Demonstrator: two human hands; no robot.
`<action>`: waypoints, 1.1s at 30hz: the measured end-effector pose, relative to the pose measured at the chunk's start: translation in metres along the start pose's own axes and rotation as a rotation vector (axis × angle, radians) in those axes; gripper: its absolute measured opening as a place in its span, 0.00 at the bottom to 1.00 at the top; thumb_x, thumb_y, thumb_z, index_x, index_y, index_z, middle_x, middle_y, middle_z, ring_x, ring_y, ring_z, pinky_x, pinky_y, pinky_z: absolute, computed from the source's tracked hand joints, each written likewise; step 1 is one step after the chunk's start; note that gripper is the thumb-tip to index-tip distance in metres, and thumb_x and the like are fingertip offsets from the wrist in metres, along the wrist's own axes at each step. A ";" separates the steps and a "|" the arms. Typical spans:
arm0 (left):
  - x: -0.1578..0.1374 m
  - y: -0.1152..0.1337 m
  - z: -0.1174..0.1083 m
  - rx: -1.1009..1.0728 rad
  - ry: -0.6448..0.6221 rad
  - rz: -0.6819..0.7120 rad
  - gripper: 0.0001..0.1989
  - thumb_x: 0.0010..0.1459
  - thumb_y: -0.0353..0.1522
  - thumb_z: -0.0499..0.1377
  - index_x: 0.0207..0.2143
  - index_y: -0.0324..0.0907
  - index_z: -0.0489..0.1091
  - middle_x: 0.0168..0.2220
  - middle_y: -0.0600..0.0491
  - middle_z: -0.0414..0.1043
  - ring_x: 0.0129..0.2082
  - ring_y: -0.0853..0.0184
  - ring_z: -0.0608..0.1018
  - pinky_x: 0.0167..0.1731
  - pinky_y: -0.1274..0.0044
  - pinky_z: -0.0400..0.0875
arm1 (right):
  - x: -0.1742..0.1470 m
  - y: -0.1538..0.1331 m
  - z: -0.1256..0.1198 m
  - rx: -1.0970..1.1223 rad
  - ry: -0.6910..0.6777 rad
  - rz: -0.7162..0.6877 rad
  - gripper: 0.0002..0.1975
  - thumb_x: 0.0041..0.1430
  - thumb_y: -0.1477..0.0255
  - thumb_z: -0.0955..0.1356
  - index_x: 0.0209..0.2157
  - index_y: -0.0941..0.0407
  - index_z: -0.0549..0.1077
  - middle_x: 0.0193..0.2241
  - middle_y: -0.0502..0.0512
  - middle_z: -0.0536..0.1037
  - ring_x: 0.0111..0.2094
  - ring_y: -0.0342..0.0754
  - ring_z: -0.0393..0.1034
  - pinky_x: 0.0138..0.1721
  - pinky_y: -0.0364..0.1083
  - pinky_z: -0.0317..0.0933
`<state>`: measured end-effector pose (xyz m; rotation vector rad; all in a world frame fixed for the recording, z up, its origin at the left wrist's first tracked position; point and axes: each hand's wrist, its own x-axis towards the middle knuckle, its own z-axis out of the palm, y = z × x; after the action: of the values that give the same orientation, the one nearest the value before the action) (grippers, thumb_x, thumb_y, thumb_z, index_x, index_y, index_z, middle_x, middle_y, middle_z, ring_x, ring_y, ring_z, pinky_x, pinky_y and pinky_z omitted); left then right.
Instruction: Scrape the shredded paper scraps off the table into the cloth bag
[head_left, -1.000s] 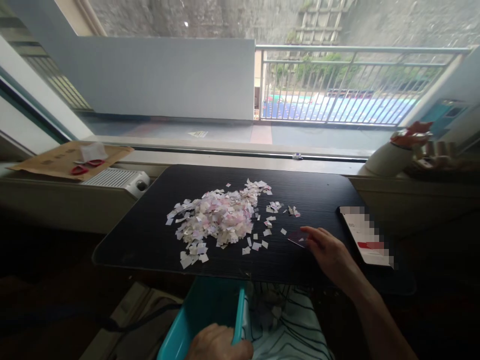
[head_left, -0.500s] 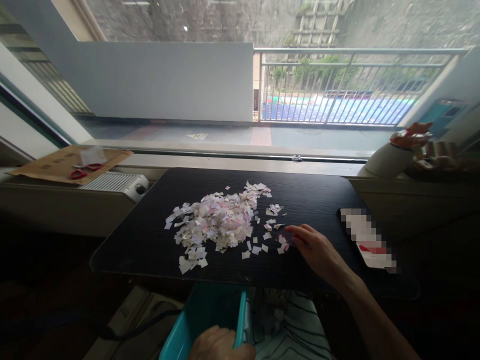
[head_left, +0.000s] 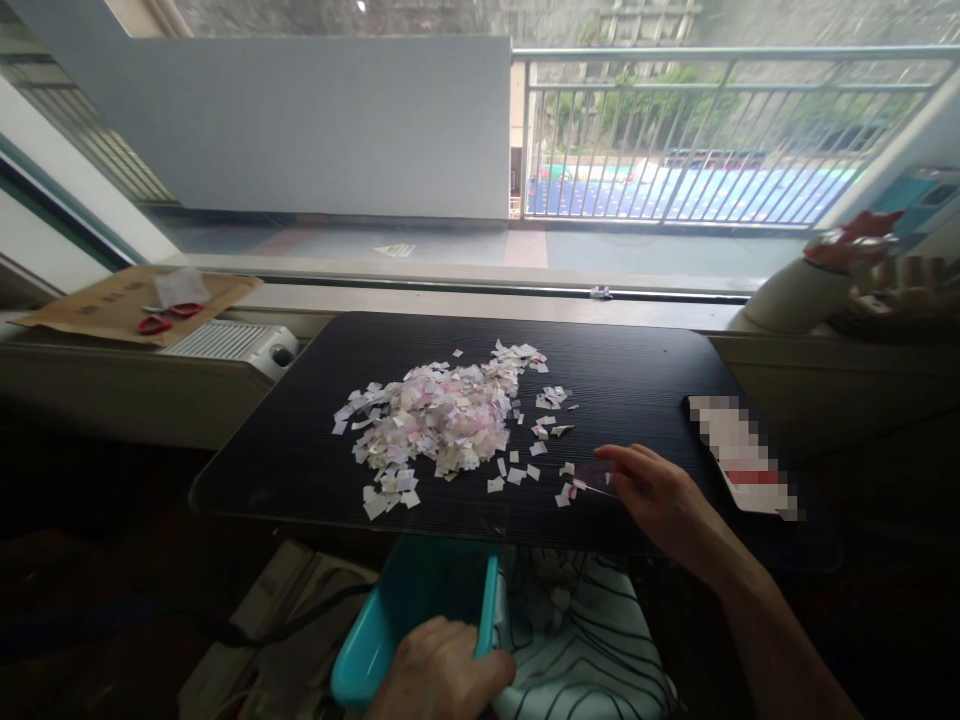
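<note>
My left hand point(head_left: 442, 665) is closed over the near rim of a teal plastic bin point(head_left: 364, 650), held below the table's front edge. Over the right part of the black table point(head_left: 277, 420), my right hand point(head_left: 652, 495) has its fingers closed on a thin see-through purplish sheet point(head_left: 596, 477). The sheet's edge touches or lies very near a few small paper scraps point(head_left: 566, 492). To the left is a large heap of cut white and pinkish paper scraps point(head_left: 442, 415), with loose scraps point(head_left: 551, 397) scattered between it and my right hand.
A phone-like flat object point(head_left: 739, 455), blurred by pixels, lies at the table's right. Beyond the left edge are a white heater point(head_left: 232, 345), red-handled scissors point(head_left: 169, 318) and a brown envelope point(head_left: 82, 312). A pale vase point(head_left: 784, 295) stands on the right by the window.
My right hand has shifted slightly right with the purplish sheet, away from the heap. My left hand stays on the bin's rim. The camera view has tilted down a little.
</note>
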<state>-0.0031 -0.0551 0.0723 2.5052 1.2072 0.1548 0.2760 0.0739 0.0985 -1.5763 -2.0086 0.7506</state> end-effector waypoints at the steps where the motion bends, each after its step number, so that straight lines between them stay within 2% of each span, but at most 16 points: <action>1: 0.000 0.000 -0.002 -0.006 -0.012 -0.006 0.05 0.53 0.34 0.61 0.32 0.44 0.69 0.26 0.54 0.69 0.25 0.65 0.71 0.25 0.75 0.55 | -0.001 0.000 0.000 0.002 -0.006 -0.002 0.15 0.61 0.74 0.61 0.47 0.52 0.72 0.36 0.51 0.73 0.34 0.44 0.69 0.36 0.44 0.61; 4: 0.001 0.000 -0.002 -0.010 -0.024 -0.008 0.06 0.50 0.31 0.61 0.32 0.44 0.69 0.26 0.54 0.69 0.25 0.64 0.71 0.25 0.75 0.55 | 0.001 -0.003 -0.002 0.002 0.020 -0.027 0.15 0.61 0.74 0.61 0.48 0.52 0.72 0.37 0.51 0.73 0.34 0.44 0.69 0.36 0.44 0.61; 7: 0.003 0.000 0.002 0.003 -0.027 -0.022 0.06 0.48 0.30 0.62 0.31 0.45 0.69 0.26 0.55 0.70 0.26 0.65 0.71 0.26 0.76 0.56 | 0.016 -0.005 -0.002 0.012 0.124 -0.079 0.15 0.62 0.73 0.60 0.48 0.54 0.72 0.37 0.52 0.73 0.34 0.45 0.68 0.36 0.44 0.61; 10: 0.004 0.002 0.006 0.016 -0.012 -0.008 0.07 0.49 0.34 0.64 0.29 0.44 0.68 0.24 0.55 0.69 0.23 0.65 0.71 0.24 0.76 0.55 | 0.039 -0.005 0.001 0.010 0.218 -0.106 0.15 0.62 0.73 0.60 0.47 0.56 0.73 0.37 0.54 0.73 0.33 0.45 0.68 0.36 0.45 0.62; 13: 0.002 0.003 0.007 0.034 0.001 0.007 0.10 0.48 0.39 0.65 0.29 0.44 0.69 0.22 0.56 0.68 0.22 0.65 0.71 0.23 0.75 0.53 | 0.056 -0.006 0.008 -0.021 0.246 -0.113 0.15 0.62 0.73 0.61 0.46 0.56 0.74 0.37 0.54 0.73 0.32 0.46 0.68 0.35 0.45 0.61; 20: -0.002 -0.001 0.004 0.026 0.002 -0.001 0.11 0.55 0.42 0.61 0.30 0.44 0.69 0.24 0.54 0.68 0.23 0.64 0.71 0.24 0.75 0.54 | 0.043 -0.015 0.013 -0.070 0.082 -0.138 0.15 0.61 0.75 0.61 0.45 0.53 0.75 0.37 0.52 0.74 0.32 0.45 0.69 0.35 0.44 0.60; 24: 0.000 0.000 0.003 -0.006 0.020 -0.016 0.08 0.56 0.39 0.60 0.31 0.44 0.68 0.26 0.53 0.68 0.26 0.63 0.71 0.26 0.74 0.55 | 0.052 -0.020 0.014 -0.074 0.129 -0.161 0.15 0.61 0.75 0.61 0.46 0.54 0.74 0.37 0.52 0.74 0.33 0.45 0.70 0.36 0.43 0.60; 28: -0.002 -0.001 0.006 -0.026 0.046 0.014 0.11 0.58 0.41 0.57 0.31 0.44 0.68 0.25 0.53 0.67 0.24 0.64 0.70 0.24 0.74 0.54 | 0.070 -0.023 0.024 -0.099 0.136 -0.189 0.16 0.62 0.76 0.60 0.46 0.56 0.75 0.37 0.54 0.74 0.34 0.46 0.70 0.35 0.44 0.61; 33: -0.006 -0.002 0.005 -0.004 -0.008 -0.042 0.08 0.56 0.39 0.60 0.31 0.44 0.69 0.26 0.54 0.68 0.26 0.64 0.70 0.26 0.75 0.56 | 0.053 -0.018 0.023 -0.086 0.048 -0.219 0.15 0.62 0.75 0.61 0.45 0.54 0.75 0.38 0.53 0.74 0.34 0.45 0.70 0.35 0.43 0.61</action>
<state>-0.0068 -0.0600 0.0671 2.4725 1.2533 0.1366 0.2357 0.1192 0.0958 -1.3760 -2.1592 0.5447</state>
